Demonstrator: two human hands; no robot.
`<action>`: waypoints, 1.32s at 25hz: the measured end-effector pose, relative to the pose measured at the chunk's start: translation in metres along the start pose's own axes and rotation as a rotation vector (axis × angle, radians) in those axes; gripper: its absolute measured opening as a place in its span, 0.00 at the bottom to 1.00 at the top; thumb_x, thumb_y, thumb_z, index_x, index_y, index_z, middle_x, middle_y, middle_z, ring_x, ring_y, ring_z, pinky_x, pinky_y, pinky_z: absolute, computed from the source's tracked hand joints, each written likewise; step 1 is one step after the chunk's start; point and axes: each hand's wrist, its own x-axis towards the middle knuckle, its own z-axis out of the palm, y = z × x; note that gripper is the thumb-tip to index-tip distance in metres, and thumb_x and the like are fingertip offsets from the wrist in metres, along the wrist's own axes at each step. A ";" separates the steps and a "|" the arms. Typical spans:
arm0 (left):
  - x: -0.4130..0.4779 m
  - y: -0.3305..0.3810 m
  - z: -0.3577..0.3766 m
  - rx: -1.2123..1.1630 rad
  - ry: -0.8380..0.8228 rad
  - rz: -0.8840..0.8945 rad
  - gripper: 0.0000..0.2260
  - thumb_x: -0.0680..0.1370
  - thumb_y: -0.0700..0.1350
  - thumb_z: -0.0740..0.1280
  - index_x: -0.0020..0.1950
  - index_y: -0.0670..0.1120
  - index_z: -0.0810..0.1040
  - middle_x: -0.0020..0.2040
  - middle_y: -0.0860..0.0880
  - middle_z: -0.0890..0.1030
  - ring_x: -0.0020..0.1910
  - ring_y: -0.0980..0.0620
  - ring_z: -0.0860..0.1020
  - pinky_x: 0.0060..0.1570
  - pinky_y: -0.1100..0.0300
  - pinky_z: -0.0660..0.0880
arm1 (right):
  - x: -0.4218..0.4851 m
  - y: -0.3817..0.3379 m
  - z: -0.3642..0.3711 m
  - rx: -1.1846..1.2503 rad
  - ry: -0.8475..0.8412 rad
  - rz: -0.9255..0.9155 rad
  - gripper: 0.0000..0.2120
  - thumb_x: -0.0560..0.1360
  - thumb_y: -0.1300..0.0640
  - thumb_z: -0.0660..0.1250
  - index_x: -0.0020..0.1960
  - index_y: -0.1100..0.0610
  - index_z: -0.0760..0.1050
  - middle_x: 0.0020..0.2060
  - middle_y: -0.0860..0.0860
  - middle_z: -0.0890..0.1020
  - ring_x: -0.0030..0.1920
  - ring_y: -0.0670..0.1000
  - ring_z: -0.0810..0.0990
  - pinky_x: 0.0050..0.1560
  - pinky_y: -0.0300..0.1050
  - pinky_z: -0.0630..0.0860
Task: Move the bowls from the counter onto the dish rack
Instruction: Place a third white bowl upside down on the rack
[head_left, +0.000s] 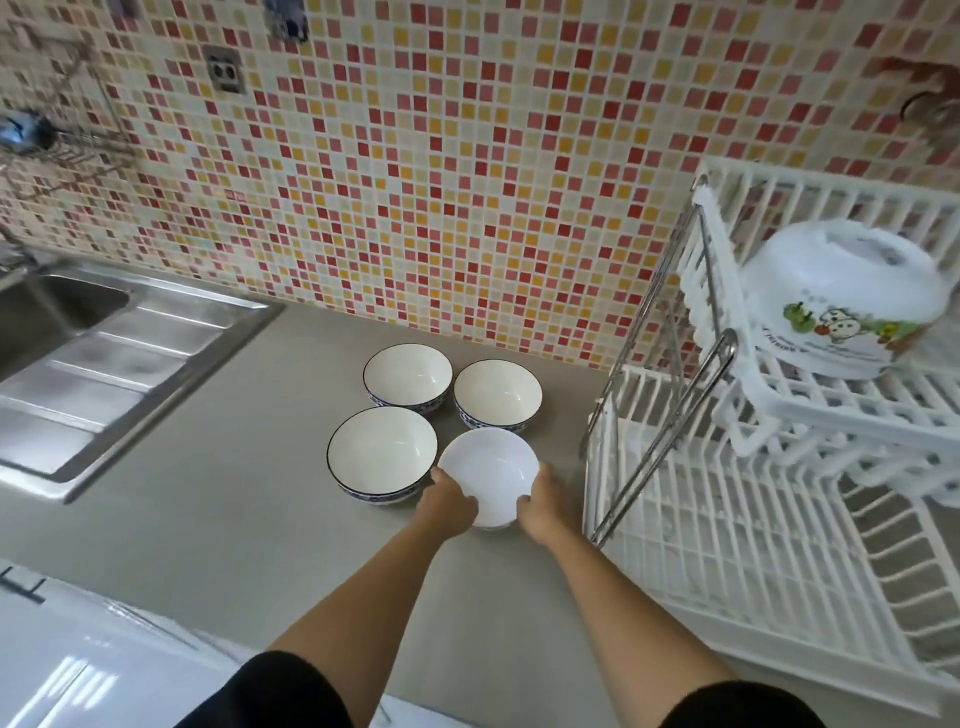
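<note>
Several bowls stand grouped on the grey counter (234, 519). The nearest one, a plain white bowl (488, 470), is gripped on both sides: my left hand (451, 503) holds its left rim and my right hand (543, 506) holds its right rim. Three white bowls with blue-patterned outsides stay on the counter: one at front left (382, 452), one at back left (408, 376), one at back right (497, 393). The white two-tier dish rack (727, 545) stands to the right. A decorated white bowl (844, 304) lies upside down on its upper tier.
A steel sink with a ribbed drainboard (104, 364) sits at the left. A mosaic tile wall (441, 182) rises behind the counter, with a wire wall rack (67, 145) at upper left. The dish rack's metal frame legs (670, 431) stand close beside my right hand.
</note>
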 end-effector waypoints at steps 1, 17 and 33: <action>-0.005 -0.001 -0.001 -0.022 0.010 0.016 0.32 0.78 0.43 0.61 0.75 0.35 0.49 0.71 0.36 0.67 0.70 0.37 0.68 0.67 0.50 0.68 | -0.006 0.000 -0.002 0.018 0.025 -0.039 0.27 0.71 0.63 0.63 0.69 0.61 0.63 0.61 0.59 0.76 0.59 0.61 0.76 0.57 0.49 0.75; -0.149 0.013 -0.124 -0.836 0.144 0.659 0.19 0.76 0.64 0.55 0.57 0.51 0.63 0.57 0.50 0.73 0.59 0.47 0.73 0.58 0.54 0.70 | -0.178 -0.090 -0.104 0.708 0.359 -0.530 0.17 0.71 0.31 0.52 0.49 0.43 0.61 0.55 0.53 0.70 0.57 0.53 0.72 0.55 0.39 0.70; -0.262 0.239 -0.067 -0.196 0.166 1.218 0.43 0.64 0.60 0.76 0.72 0.48 0.59 0.63 0.52 0.70 0.59 0.56 0.73 0.55 0.69 0.73 | -0.179 0.039 -0.395 0.557 0.418 -0.740 0.42 0.65 0.51 0.77 0.73 0.48 0.59 0.71 0.48 0.67 0.69 0.46 0.69 0.66 0.43 0.72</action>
